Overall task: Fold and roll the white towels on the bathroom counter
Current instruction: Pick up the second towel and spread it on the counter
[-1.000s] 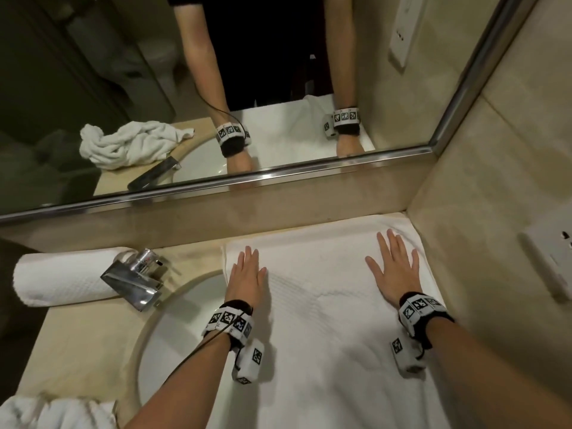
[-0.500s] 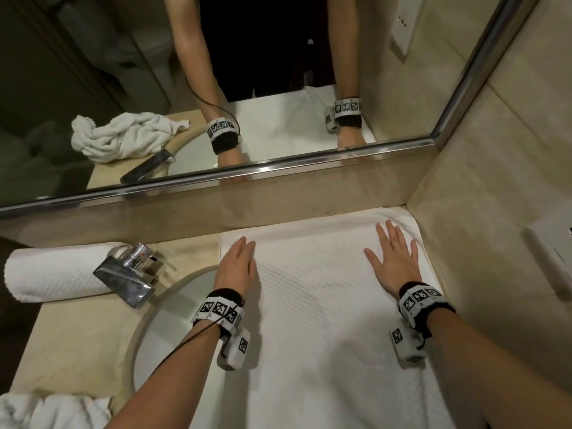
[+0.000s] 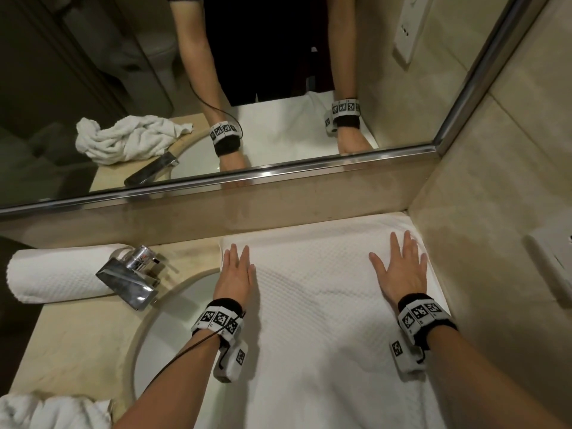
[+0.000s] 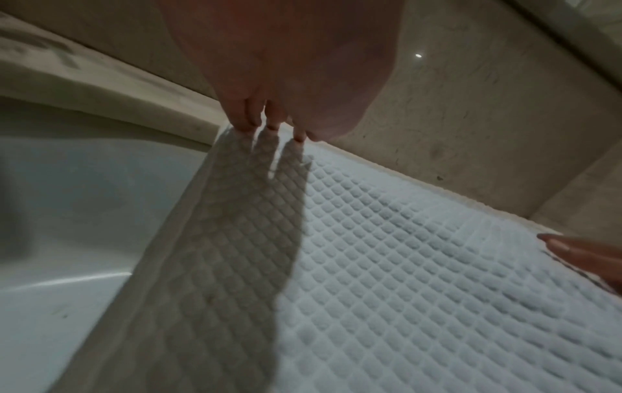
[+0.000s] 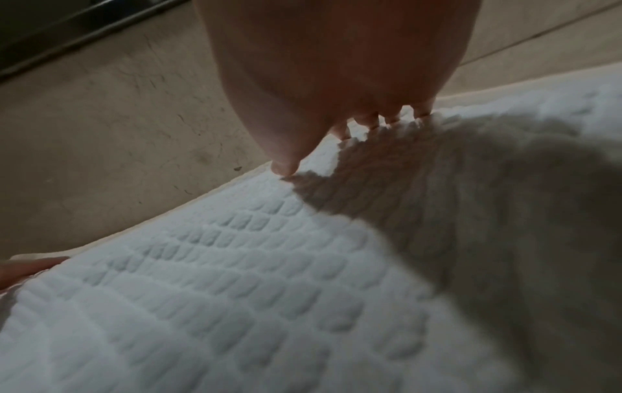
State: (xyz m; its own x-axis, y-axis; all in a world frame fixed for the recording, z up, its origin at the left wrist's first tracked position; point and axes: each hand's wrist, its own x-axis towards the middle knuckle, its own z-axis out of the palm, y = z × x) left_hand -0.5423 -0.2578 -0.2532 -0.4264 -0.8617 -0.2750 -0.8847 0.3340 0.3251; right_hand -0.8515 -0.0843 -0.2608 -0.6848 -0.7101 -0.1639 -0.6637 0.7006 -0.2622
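Note:
A white waffle-weave towel (image 3: pixel 312 305) lies spread flat on the counter's right side, its far edge against the backsplash and its left part over the sink. My left hand (image 3: pixel 236 274) presses flat on the towel's far left corner, fingers straight. My right hand (image 3: pixel 400 267) lies flat on the far right part, fingers spread. The left wrist view shows my left fingertips (image 4: pixel 269 125) on the towel (image 4: pixel 403 266) at its left edge. In the right wrist view my right fingers (image 5: pixel 370 122) and thumb rest on the towel (image 5: pixel 235 292).
A rolled white towel (image 3: pixel 55 277) lies at the back left behind the chrome faucet (image 3: pixel 130 280). A crumpled white towel (image 3: pixel 46 411) sits at the near left corner. The sink basin (image 3: pixel 173 345) is left of centre. Mirror and backsplash ahead, a tiled wall (image 3: pixel 495 243) at the right.
Both flat hands have slid a little toward the towel's far edge; the left hand has also shifted left to the corner. The towel lies smoother.

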